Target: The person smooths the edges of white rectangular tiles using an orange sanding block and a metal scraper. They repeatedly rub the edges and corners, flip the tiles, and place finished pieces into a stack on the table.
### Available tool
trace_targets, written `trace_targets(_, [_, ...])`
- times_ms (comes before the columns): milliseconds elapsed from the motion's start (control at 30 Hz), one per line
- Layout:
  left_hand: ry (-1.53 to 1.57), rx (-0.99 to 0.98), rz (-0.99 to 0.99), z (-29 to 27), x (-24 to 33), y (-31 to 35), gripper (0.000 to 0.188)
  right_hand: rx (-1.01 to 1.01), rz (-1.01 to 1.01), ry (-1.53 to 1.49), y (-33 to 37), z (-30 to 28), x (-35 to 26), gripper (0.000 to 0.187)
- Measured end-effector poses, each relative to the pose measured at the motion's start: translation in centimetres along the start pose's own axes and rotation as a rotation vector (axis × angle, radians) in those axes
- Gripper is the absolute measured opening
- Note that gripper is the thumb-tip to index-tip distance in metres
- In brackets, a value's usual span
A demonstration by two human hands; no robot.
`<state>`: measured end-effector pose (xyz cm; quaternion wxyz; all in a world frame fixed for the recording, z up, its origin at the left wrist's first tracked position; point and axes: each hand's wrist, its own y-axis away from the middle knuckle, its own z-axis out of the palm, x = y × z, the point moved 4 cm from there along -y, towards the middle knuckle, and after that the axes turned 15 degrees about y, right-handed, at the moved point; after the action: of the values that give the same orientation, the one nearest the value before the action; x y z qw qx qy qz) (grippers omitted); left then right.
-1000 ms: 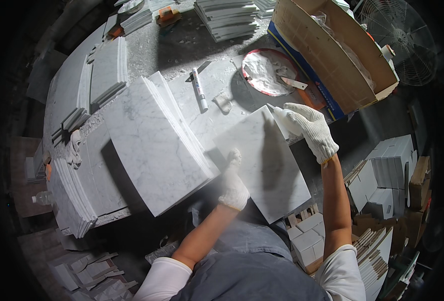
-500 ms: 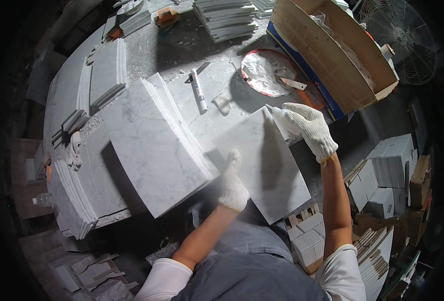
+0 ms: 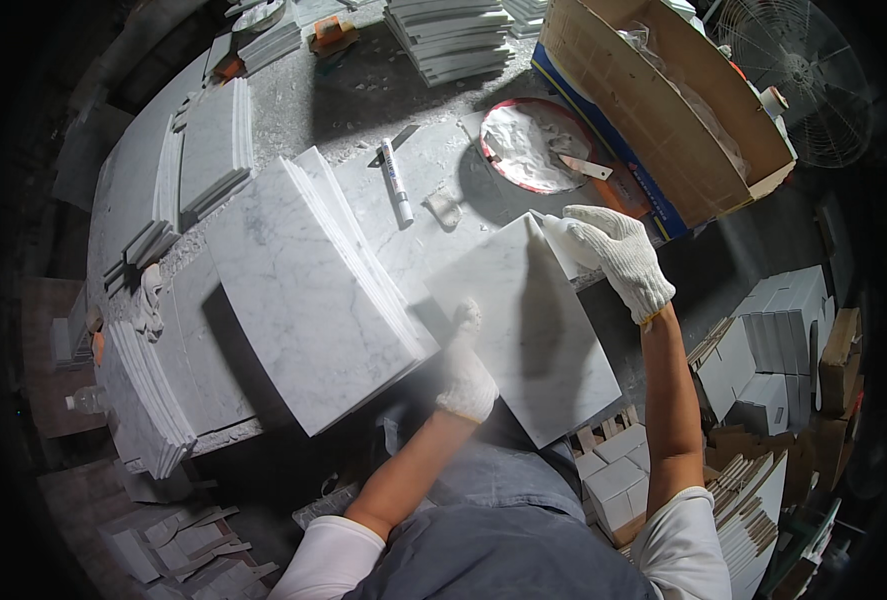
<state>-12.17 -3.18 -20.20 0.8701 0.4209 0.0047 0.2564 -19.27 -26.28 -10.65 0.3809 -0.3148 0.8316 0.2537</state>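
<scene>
One tile (image 3: 553,330) juts past bench (image 3: 348,100) edge; right fingers (image 3: 603,221) grip white pointed tool (image 3: 557,231); left fingers (image 3: 468,320): hold unclear.

Two gloved hands (image 3: 618,260) are showing. One marker (image 3: 396,182), one red-rimmed bowl (image 3: 531,143) and one fan (image 3: 795,82) are also appearing.

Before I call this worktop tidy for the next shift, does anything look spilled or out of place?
Yes: pale grit and chips litter the far worktop, as if unswept. A crumpled white cloth or glove lies toward its left side, seemingly dropped. The slab by the left hand shows no obvious damage.
</scene>
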Motion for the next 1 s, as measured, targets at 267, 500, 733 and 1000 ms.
trace_targets(267, [-0.006,0.003,0.052,-0.7,-0.2,-0.7,0.059,0.001,0.022,-0.009,-0.1,-0.1,-0.2,0.042])
trace_targets(500, [0.032,-0.010,0.088,-1.4,-0.3,-1.6,0.056,0.001,0.018,0.007,0.0,-0.2,-0.4,0.040])
trace_targets(733, [0.001,0.034,-0.001,-0.3,-0.1,0.0,0.062,0.005,0.004,0.031,-0.1,-0.2,-0.7,0.039])
trace_targets(1000, [-0.002,0.003,0.028,-0.2,0.0,-0.1,0.061,0.004,0.033,0.004,0.0,-0.4,-0.9,0.042])
